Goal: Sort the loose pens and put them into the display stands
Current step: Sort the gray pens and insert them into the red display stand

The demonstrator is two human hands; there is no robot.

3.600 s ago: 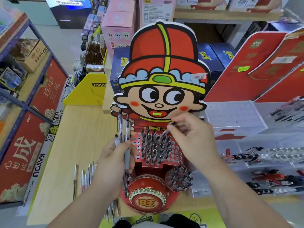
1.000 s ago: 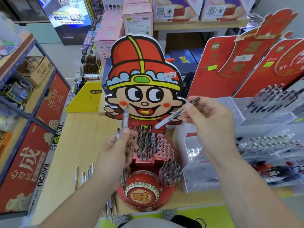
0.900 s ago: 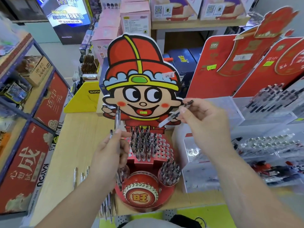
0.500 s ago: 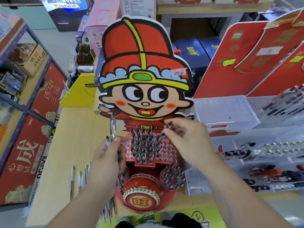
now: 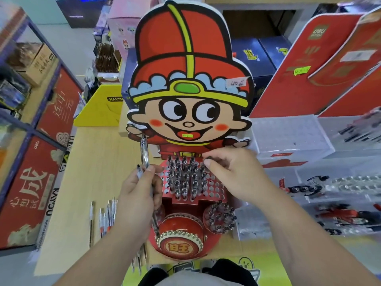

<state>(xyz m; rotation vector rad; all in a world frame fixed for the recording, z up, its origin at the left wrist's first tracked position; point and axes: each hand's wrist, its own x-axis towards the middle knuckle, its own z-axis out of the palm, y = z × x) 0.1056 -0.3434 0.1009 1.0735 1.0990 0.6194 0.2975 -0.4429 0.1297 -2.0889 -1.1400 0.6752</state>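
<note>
Bare desk is lying open left of the red stand — loose pens are sitting by its near edge. The right hand fingers are pinching a pen at the stand's partly filled far holes; the left hand is gripping spare pens.

Yellow KAYOU box left; navy boxes behind.

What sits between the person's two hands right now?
In the head view, the red holed rack, with pens upright in it, lies between the left hand and right hand.

2 bare forearms, pale grey garment
</note>
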